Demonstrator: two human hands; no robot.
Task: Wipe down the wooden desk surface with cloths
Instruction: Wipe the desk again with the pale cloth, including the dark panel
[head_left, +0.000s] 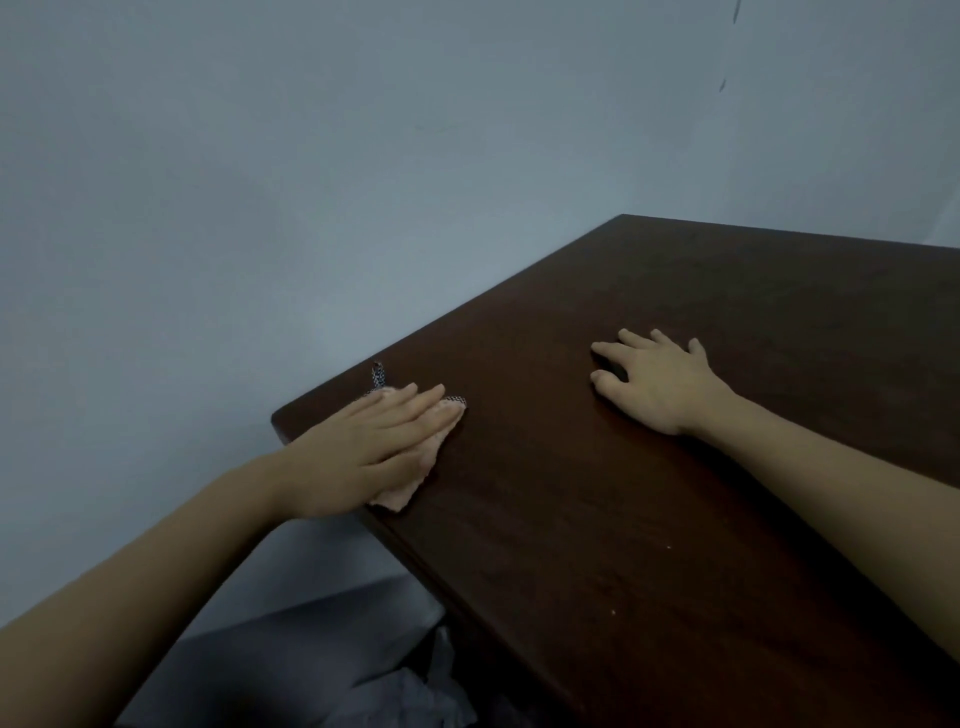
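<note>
Now the left hand (363, 441) is pressing a pink cloth (421, 467) flat, fingers straight, at the desk's (649, 545) nine o'clock edge. Toward two o'clock from it, the right hand (660, 384) is resting on bare wood, fingers spread and holding nothing.

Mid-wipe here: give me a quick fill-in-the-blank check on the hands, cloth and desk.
1. The left hand presses flat on a pink ____.
2. That cloth lies near the desk's ____ corner, by the wall.
3. The right hand rests with fingers spread on the ____.

Missing words: cloth; left; desk
</note>
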